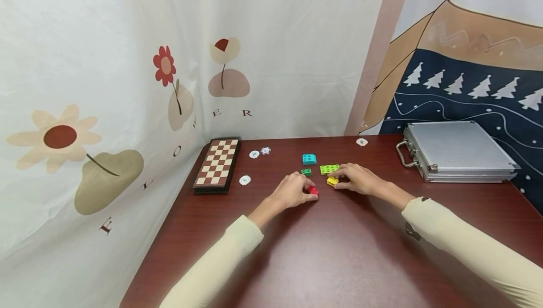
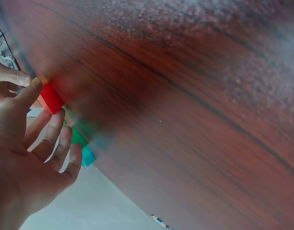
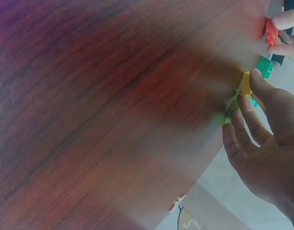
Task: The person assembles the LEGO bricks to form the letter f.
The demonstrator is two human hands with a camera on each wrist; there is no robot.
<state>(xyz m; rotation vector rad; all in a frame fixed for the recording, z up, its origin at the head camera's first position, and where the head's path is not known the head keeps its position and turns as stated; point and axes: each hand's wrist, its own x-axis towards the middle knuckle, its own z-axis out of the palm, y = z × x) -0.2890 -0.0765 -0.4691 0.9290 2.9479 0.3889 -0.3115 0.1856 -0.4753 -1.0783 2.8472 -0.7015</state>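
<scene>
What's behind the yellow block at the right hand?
In the head view, a lime-green studded block lies just behind the yellow block. The right hand covers part of the space between them, so anything under it cannot be seen.

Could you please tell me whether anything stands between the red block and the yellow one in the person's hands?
Nothing visible does: in the head view only tabletop shows between the red block and the yellow block. The green block and lime block lie farther back.
</scene>
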